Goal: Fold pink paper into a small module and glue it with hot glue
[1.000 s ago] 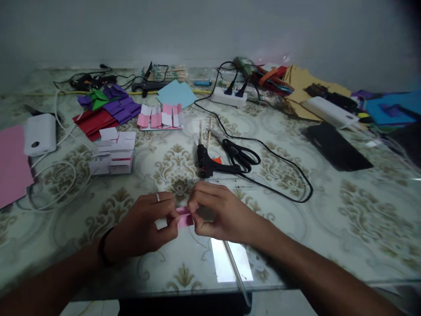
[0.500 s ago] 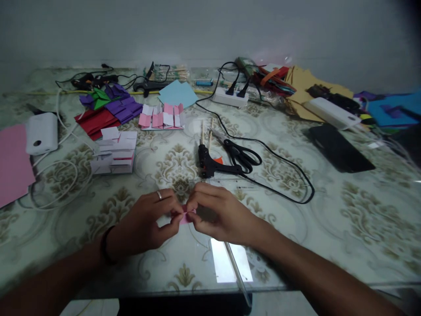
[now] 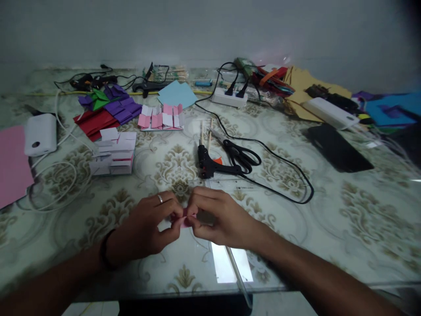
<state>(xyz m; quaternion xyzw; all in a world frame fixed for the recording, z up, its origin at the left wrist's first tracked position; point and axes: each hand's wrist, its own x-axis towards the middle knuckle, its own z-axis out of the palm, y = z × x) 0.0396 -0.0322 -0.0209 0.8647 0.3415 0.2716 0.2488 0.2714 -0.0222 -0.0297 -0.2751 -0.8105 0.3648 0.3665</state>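
Note:
My left hand (image 3: 148, 228) and my right hand (image 3: 219, 217) meet near the table's front edge, fingertips pinched together on a small pink folded paper (image 3: 184, 218). Most of the paper is hidden between the fingers. A ring shows on my left hand and a dark band on that wrist. Beyond the hands lie a black glue gun (image 3: 210, 164) with its cord and black scissors (image 3: 241, 154).
Stacks of folded paper pieces sit at the left: white-pink (image 3: 113, 151), pink-white (image 3: 161, 117), purple (image 3: 121, 105), red (image 3: 94, 120). A pink sheet (image 3: 11, 162), white power bank (image 3: 40, 134), power strip (image 3: 229, 97) and black phone (image 3: 338, 147) lie around.
Both hands have drawn closer together over the pink paper, so less of it shows. They have shifted slightly towards me.

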